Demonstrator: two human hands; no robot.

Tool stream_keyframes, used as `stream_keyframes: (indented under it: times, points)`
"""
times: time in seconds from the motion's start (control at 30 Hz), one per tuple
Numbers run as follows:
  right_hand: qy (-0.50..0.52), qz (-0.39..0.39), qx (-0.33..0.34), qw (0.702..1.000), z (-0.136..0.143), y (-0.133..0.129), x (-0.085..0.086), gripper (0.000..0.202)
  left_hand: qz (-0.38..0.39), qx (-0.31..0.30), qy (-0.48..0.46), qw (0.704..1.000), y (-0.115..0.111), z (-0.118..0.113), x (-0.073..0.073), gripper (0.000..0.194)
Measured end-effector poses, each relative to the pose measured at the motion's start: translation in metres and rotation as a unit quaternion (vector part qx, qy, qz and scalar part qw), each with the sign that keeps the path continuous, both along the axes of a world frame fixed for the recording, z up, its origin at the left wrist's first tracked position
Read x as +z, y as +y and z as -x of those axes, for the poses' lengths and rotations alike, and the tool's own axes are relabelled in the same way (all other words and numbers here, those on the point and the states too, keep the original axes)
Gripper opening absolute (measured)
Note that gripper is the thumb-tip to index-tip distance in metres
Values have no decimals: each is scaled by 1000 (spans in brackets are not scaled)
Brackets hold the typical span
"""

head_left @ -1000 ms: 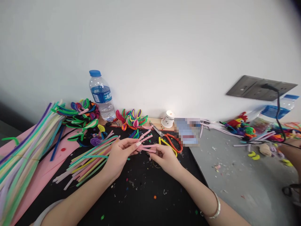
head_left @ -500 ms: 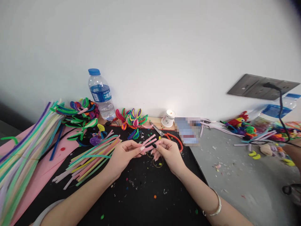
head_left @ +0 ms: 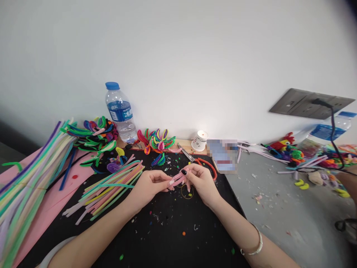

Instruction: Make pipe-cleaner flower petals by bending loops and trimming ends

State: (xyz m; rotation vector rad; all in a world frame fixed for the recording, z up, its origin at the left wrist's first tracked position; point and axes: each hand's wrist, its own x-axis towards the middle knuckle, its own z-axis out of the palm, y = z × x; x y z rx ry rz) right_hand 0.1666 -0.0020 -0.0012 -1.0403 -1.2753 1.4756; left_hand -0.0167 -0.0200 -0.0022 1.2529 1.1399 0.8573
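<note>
Both my hands meet over the black mat [head_left: 167, 238] around a pink pipe cleaner [head_left: 177, 179] bent into strands. My left hand [head_left: 153, 186] pinches its left end between thumb and fingertips. On the other end, my right hand [head_left: 198, 182] is closed, the dark-nailed thumb pressing the strands. Just behind the right hand lie scissors [head_left: 208, 163] with orange handles, blades pointing up and left. A thin ring [head_left: 186, 196] rests on the mat below the fingers. Left of my left hand is a pile of cut pastel pipe cleaners [head_left: 111, 191].
Long pipe cleaners [head_left: 30, 186] lie bundled at far left. Water bottle [head_left: 119, 111], colourful pipe-cleaner shapes [head_left: 157, 143], and a paper cup [head_left: 199, 140] stand along the wall. Scraps dot the mat. At right are a grey table [head_left: 267, 208], another bottle [head_left: 320, 134] and part of another person's arm [head_left: 348, 182].
The pink strands, spread apart before, now lie closer together between my hands. My left fingers have shifted slightly right along them; the rest stays in place.
</note>
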Motion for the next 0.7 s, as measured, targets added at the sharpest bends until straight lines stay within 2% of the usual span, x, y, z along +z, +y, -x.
stream_keyframes:
  times: [0.13, 0.37, 0.47, 0.6, 0.7]
  points:
    - [-28, -3, -7, 1000, 0, -1, 0, 21, -19, -10, 13, 1000, 0, 0, 0, 18]
    - [-50, 6, -21, 999, 2, -2, 3, 25, -46, 73, -7, 996, 0, -1, 5, 20]
    - [-56, 5, -27, 998, 2, -3, 4, 25, -55, 58, 9, 997, 0, -1, 5, 23]
    - [-71, 2, -8, 997, 2, -5, 4, 23, -76, 4, 23, 997, -1, -2, 4, 23]
    - [-77, 5, 9, 997, 3, -6, 4, 23, -96, 7, 45, 994, -2, -1, 4, 19]
